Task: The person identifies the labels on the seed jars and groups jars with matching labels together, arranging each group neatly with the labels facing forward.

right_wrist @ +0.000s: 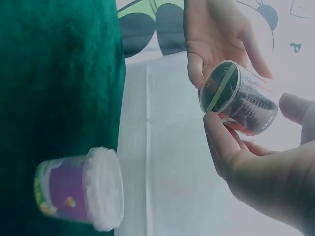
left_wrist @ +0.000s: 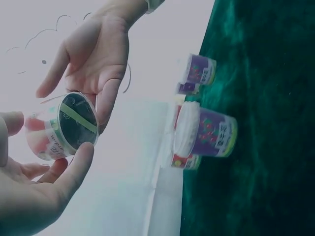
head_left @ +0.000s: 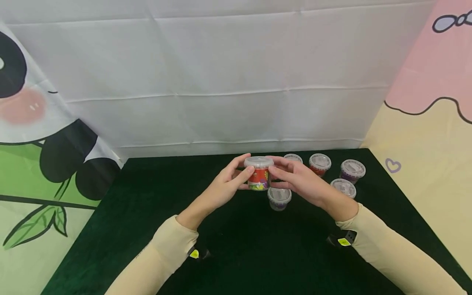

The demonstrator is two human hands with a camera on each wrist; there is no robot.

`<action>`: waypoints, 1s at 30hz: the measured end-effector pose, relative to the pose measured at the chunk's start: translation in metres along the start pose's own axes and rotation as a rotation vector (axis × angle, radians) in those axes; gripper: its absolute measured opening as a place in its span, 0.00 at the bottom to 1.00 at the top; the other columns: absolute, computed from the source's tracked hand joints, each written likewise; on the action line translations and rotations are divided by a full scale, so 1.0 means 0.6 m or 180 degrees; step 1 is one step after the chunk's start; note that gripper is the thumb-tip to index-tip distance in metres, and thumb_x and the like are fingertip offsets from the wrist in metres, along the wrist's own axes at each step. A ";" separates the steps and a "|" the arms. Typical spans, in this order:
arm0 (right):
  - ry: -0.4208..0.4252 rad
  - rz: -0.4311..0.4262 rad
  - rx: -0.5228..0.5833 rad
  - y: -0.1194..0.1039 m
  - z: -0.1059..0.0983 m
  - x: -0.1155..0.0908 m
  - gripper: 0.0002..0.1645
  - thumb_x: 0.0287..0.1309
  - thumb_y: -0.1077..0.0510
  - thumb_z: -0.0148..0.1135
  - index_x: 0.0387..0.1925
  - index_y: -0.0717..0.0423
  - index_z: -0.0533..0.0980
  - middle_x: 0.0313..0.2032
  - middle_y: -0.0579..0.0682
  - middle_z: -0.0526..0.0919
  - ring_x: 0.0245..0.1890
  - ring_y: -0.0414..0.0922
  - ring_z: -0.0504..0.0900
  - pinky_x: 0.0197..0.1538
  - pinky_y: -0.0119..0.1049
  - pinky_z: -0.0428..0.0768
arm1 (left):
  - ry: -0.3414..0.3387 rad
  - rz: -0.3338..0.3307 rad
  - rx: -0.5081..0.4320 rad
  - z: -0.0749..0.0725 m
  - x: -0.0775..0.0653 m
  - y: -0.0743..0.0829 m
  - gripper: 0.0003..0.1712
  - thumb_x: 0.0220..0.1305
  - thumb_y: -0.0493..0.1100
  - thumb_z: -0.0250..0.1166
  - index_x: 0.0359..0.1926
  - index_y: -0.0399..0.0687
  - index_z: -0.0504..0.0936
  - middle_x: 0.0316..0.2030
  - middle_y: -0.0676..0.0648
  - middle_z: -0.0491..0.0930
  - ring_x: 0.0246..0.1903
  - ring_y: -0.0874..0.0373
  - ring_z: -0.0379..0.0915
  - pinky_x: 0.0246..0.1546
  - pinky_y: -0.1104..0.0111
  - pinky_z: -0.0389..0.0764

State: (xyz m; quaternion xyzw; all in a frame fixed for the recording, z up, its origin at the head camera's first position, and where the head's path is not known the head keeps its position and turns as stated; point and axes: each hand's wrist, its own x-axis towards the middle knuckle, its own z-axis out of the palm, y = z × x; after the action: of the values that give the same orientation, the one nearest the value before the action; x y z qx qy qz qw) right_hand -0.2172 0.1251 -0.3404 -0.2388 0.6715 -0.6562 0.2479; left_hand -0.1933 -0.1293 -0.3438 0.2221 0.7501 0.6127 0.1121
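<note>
A small plastic tub with a red picture label and a clear lid is held upright above the table, between both hands. My left hand grips its left side, thumb across the front and fingers around the back and underside. On the other side my right hand grips it with thumb at the front edge and fingers behind. Both wrist views show the tub's dark underside with a light green stripe. Just below and beyond the hands stands a purple-labelled tub, also seen in the right wrist view.
Several more lidded tubs stand on the dark green table at the back right, among them a red tub and a purple tub. The right forearm partly covers another tub. A white cloth backdrop rises behind the table.
</note>
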 end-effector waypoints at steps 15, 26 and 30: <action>0.0260 0.0350 0.0569 0.000 0.019 0.094 0.34 0.78 0.49 0.50 0.75 0.59 0.58 0.64 0.59 0.69 0.56 0.50 0.75 0.66 0.49 0.74 | 0.0425 -0.0219 -0.0158 -0.053 0.026 -0.027 0.35 0.80 0.57 0.50 0.78 0.47 0.55 0.64 0.38 0.65 0.62 0.44 0.69 0.56 0.55 0.81; 0.0302 0.0351 0.0674 0.005 0.021 0.094 0.38 0.77 0.49 0.52 0.79 0.55 0.51 0.68 0.59 0.66 0.61 0.53 0.73 0.66 0.49 0.74 | 0.0541 -0.0229 -0.0161 -0.052 0.027 -0.035 0.36 0.78 0.57 0.53 0.77 0.47 0.56 0.65 0.38 0.64 0.62 0.44 0.69 0.55 0.56 0.81; 0.0314 0.0252 0.0680 0.009 0.023 0.097 0.42 0.77 0.48 0.52 0.81 0.51 0.46 0.70 0.58 0.64 0.65 0.56 0.70 0.67 0.50 0.72 | 0.0670 -0.0224 -0.0100 -0.048 0.027 -0.035 0.37 0.77 0.58 0.55 0.77 0.49 0.56 0.66 0.39 0.63 0.61 0.45 0.70 0.55 0.56 0.81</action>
State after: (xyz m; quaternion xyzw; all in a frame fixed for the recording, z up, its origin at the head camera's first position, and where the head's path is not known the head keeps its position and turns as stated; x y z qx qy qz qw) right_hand -0.2524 0.0770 -0.3469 -0.1517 0.6180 -0.7247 0.2643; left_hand -0.2244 -0.1498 -0.3559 0.1283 0.7554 0.6401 0.0576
